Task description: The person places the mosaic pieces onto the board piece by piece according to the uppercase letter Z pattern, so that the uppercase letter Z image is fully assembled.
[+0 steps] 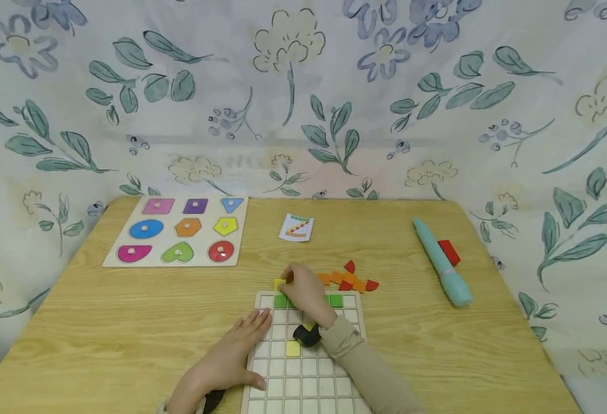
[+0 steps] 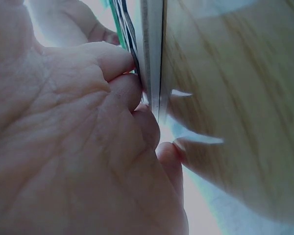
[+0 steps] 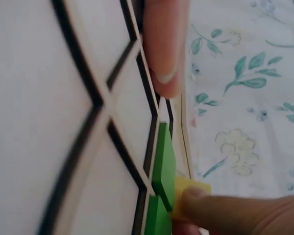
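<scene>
My right hand (image 1: 303, 292) is over the far edge of a wooden grid board (image 1: 310, 368), with a yellow square tile (image 1: 280, 284) pinched at its fingertips. In the right wrist view, the thumb lies on that yellow tile (image 3: 192, 188), just beyond green tiles (image 3: 164, 166). More green squares (image 1: 336, 301) sit in the board's far row, partly hidden by the right hand. Another yellow tile (image 1: 293, 348) lies in a cell nearer the middle, and a further one shows partly behind the black wrist camera. My left hand (image 1: 231, 356) rests with spread fingers on the board's left edge.
Beyond the board lie orange squares (image 1: 336, 278) and red quarter-circle pieces (image 1: 349, 266). Behind them is a small pattern card (image 1: 296, 227). A knob puzzle board (image 1: 156, 218) stands at back left; a teal wand-shaped object (image 1: 442, 264) and red block (image 1: 449, 252) are at right.
</scene>
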Available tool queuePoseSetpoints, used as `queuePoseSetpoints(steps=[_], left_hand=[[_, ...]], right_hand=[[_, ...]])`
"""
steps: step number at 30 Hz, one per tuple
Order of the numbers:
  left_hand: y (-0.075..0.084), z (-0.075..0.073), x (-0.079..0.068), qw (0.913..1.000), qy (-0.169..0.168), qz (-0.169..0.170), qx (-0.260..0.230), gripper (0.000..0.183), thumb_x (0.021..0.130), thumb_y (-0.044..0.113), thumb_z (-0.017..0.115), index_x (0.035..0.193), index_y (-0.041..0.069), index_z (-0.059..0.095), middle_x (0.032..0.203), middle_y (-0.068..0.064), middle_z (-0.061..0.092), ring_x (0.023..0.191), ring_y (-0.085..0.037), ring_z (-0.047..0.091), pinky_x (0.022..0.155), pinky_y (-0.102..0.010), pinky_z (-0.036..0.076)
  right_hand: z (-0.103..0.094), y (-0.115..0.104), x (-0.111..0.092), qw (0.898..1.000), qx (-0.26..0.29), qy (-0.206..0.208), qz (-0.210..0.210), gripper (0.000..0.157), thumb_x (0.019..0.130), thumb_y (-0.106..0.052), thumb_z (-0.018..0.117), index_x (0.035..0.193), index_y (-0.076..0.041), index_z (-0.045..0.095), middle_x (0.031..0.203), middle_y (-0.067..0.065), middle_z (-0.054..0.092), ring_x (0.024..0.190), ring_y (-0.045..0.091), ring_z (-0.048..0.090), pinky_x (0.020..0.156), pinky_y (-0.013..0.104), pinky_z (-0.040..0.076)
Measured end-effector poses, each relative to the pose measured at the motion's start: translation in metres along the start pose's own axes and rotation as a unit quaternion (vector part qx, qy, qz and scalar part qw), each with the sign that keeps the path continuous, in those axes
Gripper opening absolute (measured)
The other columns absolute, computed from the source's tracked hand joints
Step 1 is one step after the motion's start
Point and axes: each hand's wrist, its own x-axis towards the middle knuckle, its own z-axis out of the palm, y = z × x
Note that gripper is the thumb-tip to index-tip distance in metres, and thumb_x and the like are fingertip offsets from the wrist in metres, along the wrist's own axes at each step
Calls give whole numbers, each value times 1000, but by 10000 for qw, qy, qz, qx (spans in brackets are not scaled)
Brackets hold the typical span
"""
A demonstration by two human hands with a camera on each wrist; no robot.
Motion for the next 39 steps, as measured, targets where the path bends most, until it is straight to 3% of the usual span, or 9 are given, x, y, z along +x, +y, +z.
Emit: queuePoseSetpoints(steps=[4,8,12,14,19,25,29,33,39], left_hand=[[1,0,-1,10000,26,55,-29,117,63,55,79,153,2,24,162,-14,17,150,-37,12,117,-61,16],[2,0,-2,10000,38,63,-56,117,64,56,78,153,2,24,162,-14,17,150,-37,12,117,-61,16],[2,2,1,9999,40,115,26,115,64,57,78,151,1,27,161,-16,20,150,-36,13,117,-60,16],[1,3,3,9997,73,180,121,114,65,56,78,150,0,29,161,-16,21,149,-37,14,117,-60,17],[-1,0,4,9994,180,233,201,115,63,51,80,151,1,27,161,-15,19,149,-37,14,118,-59,17],[-1,-3,6,9993,209,234,197,115,64,52,79,153,2,24,162,-13,17,150,-36,13,118,-59,16],[0,-3,6,9994,214,228,175,115,64,50,80,152,2,24,162,-13,17,150,-36,13,118,-58,15],[0,-3,3,9994,200,183,211,115,63,51,80,152,1,26,162,-14,18,150,-36,14,118,-58,16],[2,-1,-1,9999,123,89,49,116,64,52,80,152,2,26,162,-14,19,150,-37,13,118,-60,17]], right_hand=[[-3,5,3,9905,1371,-139,6,16,85,-11,73,96,-5,64,88,8,65,75,12,58,65,21,48],[-10,2,0,9550,2872,-659,327,18,89,-10,69,103,0,64,88,10,66,69,9,58,61,20,51],[-18,-2,-21,9351,3226,-1410,404,18,90,-12,67,102,1,65,82,11,68,62,10,59,56,24,53],[-18,-2,-39,9369,3059,-1669,283,16,90,-12,68,98,1,65,79,10,68,59,10,58,53,24,52],[-11,2,-81,9621,2053,-1767,-308,8,83,-9,74,84,-6,67,69,0,66,54,0,53,49,15,45],[-7,1,-98,9808,416,-1591,-1052,12,81,-12,77,76,-15,66,73,-11,58,59,-6,44,54,10,40],[-10,-3,-97,9759,-360,-1715,-1299,12,83,-19,76,75,-19,68,85,-12,52,68,-4,42,61,11,39],[-17,-5,-77,9742,64,-1953,-1127,7,88,-22,71,84,-16,71,86,-8,59,68,-2,46,60,14,41],[-24,3,-35,9924,330,-1052,-541,36,94,-24,63,124,-5,62,120,13,65,96,24,64,82,36,55]])
